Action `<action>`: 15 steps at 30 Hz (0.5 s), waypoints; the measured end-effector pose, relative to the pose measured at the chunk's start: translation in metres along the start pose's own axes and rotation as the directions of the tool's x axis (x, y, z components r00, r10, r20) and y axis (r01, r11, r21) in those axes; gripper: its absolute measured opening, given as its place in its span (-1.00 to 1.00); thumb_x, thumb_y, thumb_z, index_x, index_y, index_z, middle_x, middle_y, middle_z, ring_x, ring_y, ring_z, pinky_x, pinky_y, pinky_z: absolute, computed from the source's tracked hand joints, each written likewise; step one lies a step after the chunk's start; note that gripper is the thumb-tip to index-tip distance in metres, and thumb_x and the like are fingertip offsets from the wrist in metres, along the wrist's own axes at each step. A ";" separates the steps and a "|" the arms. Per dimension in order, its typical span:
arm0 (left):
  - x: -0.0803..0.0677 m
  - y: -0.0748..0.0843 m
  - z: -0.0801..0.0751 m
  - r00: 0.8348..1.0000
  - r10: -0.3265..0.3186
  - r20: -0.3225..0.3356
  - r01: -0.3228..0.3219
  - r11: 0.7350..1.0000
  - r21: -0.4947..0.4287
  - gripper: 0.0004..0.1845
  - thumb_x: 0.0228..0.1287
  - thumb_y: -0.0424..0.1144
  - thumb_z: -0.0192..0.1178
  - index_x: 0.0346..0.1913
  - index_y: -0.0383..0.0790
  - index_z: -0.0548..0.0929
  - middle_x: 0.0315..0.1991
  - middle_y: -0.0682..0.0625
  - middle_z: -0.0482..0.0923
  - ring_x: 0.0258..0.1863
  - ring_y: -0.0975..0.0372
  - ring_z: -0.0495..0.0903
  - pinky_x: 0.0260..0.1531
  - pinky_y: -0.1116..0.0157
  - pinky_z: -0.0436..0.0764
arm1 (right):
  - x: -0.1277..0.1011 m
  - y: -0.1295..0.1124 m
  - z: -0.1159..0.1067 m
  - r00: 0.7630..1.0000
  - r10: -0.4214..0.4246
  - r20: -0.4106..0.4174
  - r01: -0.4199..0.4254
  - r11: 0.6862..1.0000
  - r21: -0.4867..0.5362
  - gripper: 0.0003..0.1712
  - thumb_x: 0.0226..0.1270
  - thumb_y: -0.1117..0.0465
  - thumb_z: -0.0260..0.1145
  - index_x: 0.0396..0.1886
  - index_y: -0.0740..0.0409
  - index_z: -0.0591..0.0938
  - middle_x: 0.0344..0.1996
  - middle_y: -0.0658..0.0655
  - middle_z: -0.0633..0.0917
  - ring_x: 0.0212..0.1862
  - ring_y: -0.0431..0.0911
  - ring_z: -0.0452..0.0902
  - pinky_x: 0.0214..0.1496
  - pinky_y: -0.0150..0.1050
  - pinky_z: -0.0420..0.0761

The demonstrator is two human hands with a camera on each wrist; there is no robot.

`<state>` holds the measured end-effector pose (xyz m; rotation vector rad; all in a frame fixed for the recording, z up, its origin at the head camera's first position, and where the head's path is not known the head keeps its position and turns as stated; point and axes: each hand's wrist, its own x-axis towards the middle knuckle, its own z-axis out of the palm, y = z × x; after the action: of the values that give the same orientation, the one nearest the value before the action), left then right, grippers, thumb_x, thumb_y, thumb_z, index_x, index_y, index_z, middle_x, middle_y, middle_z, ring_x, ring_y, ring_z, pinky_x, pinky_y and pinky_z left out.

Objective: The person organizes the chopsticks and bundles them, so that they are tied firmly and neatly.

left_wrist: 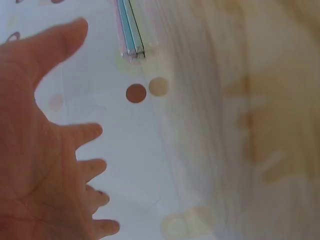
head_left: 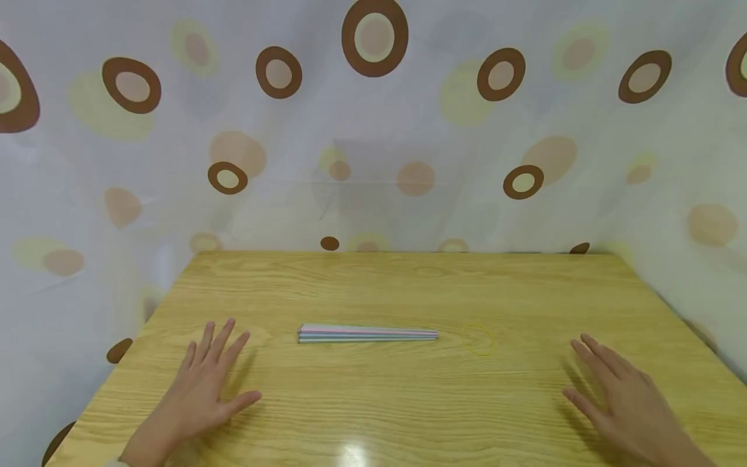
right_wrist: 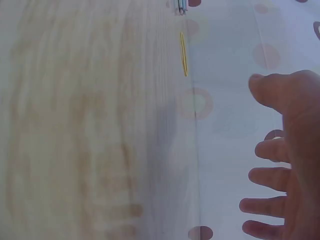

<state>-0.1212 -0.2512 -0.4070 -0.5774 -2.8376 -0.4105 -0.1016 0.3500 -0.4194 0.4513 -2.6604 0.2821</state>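
Note:
A tidy bundle of slim pastel sticks (head_left: 367,334) in pink, blue and pale green lies crosswise on the wooden table, wider at its left end. To its right is a thin yellow rubber band (head_left: 480,355), lying in a loose ring. My left hand (head_left: 201,395) is over the table's left side, fingers spread, thumb pointing inward and nothing in it. On the right side, my right hand (head_left: 627,392) is also bare, with its fingers extended toward the middle. The left wrist view shows the sticks' wider end (left_wrist: 132,52) beyond the thumb.
The light wood table (head_left: 408,402) has its far edge against a pale curtain (head_left: 373,194) printed with brown and beige circles. This cloth also runs down along both sides. A bright light reflection (head_left: 352,454) shows near the front of the tabletop.

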 end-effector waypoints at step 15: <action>0.007 0.002 0.001 0.986 0.112 -0.124 -0.113 0.994 -0.002 -0.21 0.04 -0.16 0.42 0.32 -0.33 0.33 0.35 -0.34 0.20 0.24 -0.30 0.25 0.00 -0.33 0.30 | 0.012 -0.015 0.001 0.987 -0.032 -0.159 0.049 0.993 0.104 -0.27 -0.09 0.15 0.56 0.15 0.23 0.54 -0.01 0.26 0.65 -0.06 0.20 0.54 -0.09 -0.02 0.52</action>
<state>-0.1267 -0.2469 -0.4059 -0.6853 -2.6719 -0.4234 -0.1074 0.3326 -0.4131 0.4956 -2.4880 0.4314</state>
